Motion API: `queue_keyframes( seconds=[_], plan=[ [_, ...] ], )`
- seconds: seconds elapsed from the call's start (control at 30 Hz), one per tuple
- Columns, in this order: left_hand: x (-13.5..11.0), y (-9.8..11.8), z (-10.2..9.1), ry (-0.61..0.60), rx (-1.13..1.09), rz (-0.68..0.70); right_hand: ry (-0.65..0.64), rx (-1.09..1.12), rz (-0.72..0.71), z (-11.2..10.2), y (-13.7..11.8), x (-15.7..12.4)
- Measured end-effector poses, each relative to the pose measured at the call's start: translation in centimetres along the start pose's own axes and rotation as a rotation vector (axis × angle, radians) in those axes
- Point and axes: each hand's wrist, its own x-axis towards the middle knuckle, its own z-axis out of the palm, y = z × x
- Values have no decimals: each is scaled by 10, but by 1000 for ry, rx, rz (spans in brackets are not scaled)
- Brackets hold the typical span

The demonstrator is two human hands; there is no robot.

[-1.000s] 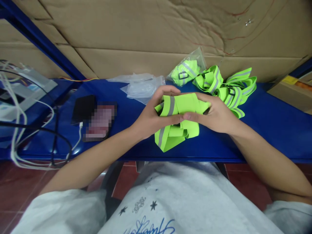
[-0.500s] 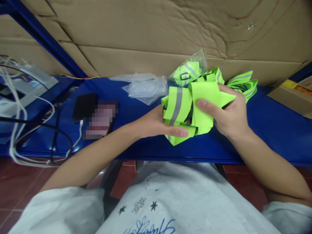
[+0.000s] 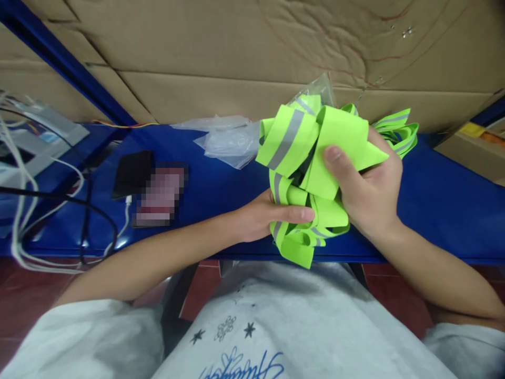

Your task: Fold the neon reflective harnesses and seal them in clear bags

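Between my hands is a bundle of neon yellow-green reflective straps point(image 3: 292, 137) with grey stripes, folded into loops. My right hand point(image 3: 366, 189) grips the upper folds, its thumb pressed across the wide front strap. Lower down, my left hand point(image 3: 272, 215) is closed on the bottom loops with the thumb over them; its other fingers are hidden behind the straps. Just behind the bundle, a clear plastic bag point(image 3: 324, 89) with similar yellow-green material is partly covered. More folded reflective straps point(image 3: 400, 134) lie to the right of it.
Clear plastic bags point(image 3: 232, 142) lie at the back of the blue table point(image 3: 221, 205). To the left are a black flat object point(image 3: 132, 173), a phone point(image 3: 161, 195) and tangled cables point(image 3: 23, 173). Cardboard point(image 3: 197, 47) stands behind, and a box point(image 3: 477, 150) sits at right.
The bundle has spread apart: its upper part has risen in my right hand, while the lower loops in my left hand hang further down, nearer to me. The bagged material behind is more covered.
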Motion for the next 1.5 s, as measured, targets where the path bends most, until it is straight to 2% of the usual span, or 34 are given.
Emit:
queue_keyframes(
  seconds=[0.1,0.17,0.27,0.33,0.43,0.53,0.6,0.67,0.77,0.87,0.93,1.0,1.03,1.1,1.17,1.23,1.3,1.4,1.5],
  plan=[
    [-3,1,3,-87,-177,-95,5,-149,-119,-2,3,-4],
    [-3,1,4,-50,-230,-105,21,-267,-233,-5,6,-6],
    [-1,1,3,9,-181,-140,-2,-462,-429,-12,9,-7],
    [-1,4,3,20,-127,-170,-98,-494,-575,-17,12,-3],
    [-4,10,1,-7,-88,-164,-252,-418,-798,-23,19,7],
    [-8,15,-4,-88,-61,-81,-366,-400,-877,-27,28,16],
    [-9,15,-7,-128,-39,-51,-432,-418,-857,-29,31,18],
    [-9,15,-9,-93,-47,-27,-499,-458,-775,-29,30,19],
    [-5,18,-11,71,-91,14,-610,-434,-610,-30,26,23],
    [0,24,-14,224,-92,25,-746,-225,-439,-32,23,29],
    [0,27,-16,253,-43,12,-723,-56,-275,-33,25,32],
    [-3,27,-17,232,58,0,-597,23,-134,-33,27,32],
    [-4,26,-17,218,114,-6,-554,12,-87,-33,28,32],
    [-8,21,-15,209,201,-11,-601,-79,-25,-32,28,30],
    [-9,16,-12,233,242,-5,-705,-152,1,-31,26,29],
    [-7,12,-9,297,223,18,-701,-210,-2,-29,23,27],
    [-4,10,-9,355,135,14,-587,-278,-42,-27,21,25],
    [0,12,-11,349,12,-15,-420,-347,-142,-22,22,18],
    [1,17,-11,351,10,33,-337,-373,-260,-16,23,11]
  ],
)
